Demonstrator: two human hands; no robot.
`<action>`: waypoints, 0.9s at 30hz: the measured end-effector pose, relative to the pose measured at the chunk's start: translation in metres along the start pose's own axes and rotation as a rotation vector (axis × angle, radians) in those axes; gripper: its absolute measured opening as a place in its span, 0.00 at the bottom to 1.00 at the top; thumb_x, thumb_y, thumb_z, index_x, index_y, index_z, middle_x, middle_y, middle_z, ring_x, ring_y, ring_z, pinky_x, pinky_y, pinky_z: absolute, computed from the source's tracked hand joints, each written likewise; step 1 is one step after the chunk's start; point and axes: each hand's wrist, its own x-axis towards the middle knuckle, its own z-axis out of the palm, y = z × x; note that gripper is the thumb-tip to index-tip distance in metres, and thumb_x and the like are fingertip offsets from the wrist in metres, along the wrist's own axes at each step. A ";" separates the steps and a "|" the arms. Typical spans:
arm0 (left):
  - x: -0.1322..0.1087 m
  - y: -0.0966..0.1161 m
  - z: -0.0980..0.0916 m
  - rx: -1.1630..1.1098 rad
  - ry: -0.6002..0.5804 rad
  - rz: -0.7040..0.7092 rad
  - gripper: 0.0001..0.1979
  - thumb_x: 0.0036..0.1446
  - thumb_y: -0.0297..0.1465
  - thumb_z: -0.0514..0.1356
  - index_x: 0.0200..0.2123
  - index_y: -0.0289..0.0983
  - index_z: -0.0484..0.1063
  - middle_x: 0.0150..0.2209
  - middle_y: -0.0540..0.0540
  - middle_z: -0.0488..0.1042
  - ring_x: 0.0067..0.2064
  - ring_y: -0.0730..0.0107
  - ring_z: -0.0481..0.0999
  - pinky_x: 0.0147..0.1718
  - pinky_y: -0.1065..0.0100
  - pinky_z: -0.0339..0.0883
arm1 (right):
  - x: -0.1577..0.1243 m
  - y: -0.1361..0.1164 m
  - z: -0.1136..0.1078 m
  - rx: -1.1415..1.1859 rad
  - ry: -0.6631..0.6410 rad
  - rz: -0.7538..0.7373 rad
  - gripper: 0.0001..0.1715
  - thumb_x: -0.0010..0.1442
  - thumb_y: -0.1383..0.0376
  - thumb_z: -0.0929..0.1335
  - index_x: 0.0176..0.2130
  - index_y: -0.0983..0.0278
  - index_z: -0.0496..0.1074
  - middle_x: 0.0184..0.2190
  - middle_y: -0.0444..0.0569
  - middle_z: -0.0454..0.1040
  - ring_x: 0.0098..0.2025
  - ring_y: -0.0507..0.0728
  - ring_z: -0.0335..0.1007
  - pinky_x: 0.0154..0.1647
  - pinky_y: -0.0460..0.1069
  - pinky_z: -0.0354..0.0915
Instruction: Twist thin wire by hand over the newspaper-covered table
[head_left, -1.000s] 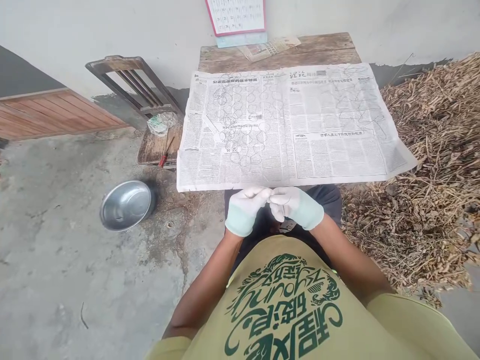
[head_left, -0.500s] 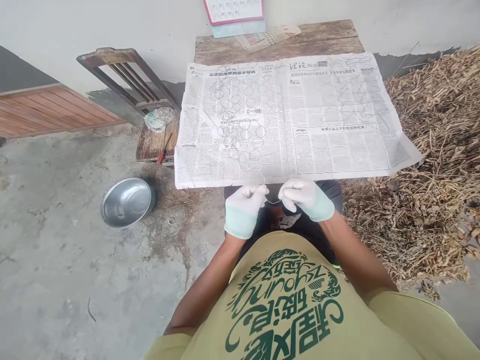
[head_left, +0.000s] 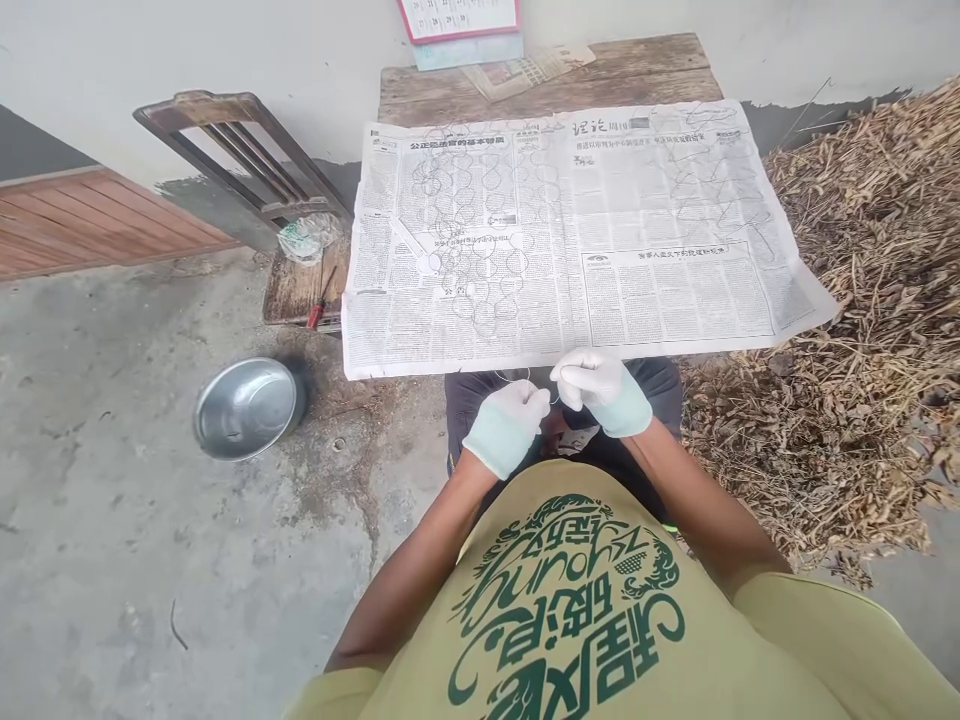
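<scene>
Head view: my left hand [head_left: 516, 412] and right hand [head_left: 592, 383] both pinch a wire [head_left: 554, 402] by the near edge of the newspaper [head_left: 555, 300].

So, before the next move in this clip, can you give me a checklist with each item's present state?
1. Both hands gloved: ok, left hand and right hand wear pale gloves.
2. Thin wire in the left fingers: ok, pinched there.
3. Right hand's grip on it: cannot tell; wire reaches the fingertips, contact too small to see.
4. Newspaper lying fully flat: not ok, its right-hand corner curls.
5. Red-handled tool apart from the newspaper: ok, it lies on the chair.
6. Metal basin away from the feet: cannot tell, feet not clearly visible.
</scene>
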 end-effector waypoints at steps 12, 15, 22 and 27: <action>0.009 -0.005 0.000 -0.058 -0.207 0.011 0.12 0.60 0.32 0.61 0.23 0.40 0.68 0.24 0.53 0.71 0.23 0.70 0.75 0.25 0.69 0.62 | 0.000 0.005 0.003 -0.050 0.030 0.082 0.08 0.59 0.59 0.71 0.33 0.61 0.75 0.16 0.40 0.69 0.22 0.53 0.64 0.27 0.50 0.63; 0.008 -0.007 -0.002 -0.076 -0.228 -0.006 0.14 0.63 0.33 0.58 0.24 0.40 0.67 0.22 0.54 0.69 0.22 0.70 0.74 0.26 0.68 0.62 | 0.000 0.003 0.001 -0.062 0.025 0.083 0.07 0.59 0.60 0.70 0.33 0.61 0.74 0.16 0.39 0.69 0.22 0.53 0.64 0.27 0.50 0.63; 0.008 -0.013 0.000 -0.110 -0.282 -0.028 0.14 0.65 0.33 0.56 0.25 0.41 0.65 0.21 0.55 0.65 0.21 0.70 0.73 0.26 0.68 0.64 | -0.005 -0.002 0.008 -0.084 0.054 0.045 0.05 0.60 0.63 0.68 0.32 0.61 0.75 0.16 0.40 0.71 0.22 0.53 0.66 0.30 0.51 0.64; 0.013 -0.024 0.005 -0.091 -0.283 -0.011 0.08 0.61 0.33 0.62 0.29 0.41 0.70 0.26 0.52 0.72 0.22 0.69 0.74 0.25 0.67 0.66 | -0.014 -0.005 0.021 -0.171 0.194 -0.018 0.06 0.61 0.66 0.69 0.31 0.61 0.77 0.18 0.42 0.73 0.25 0.55 0.69 0.33 0.52 0.66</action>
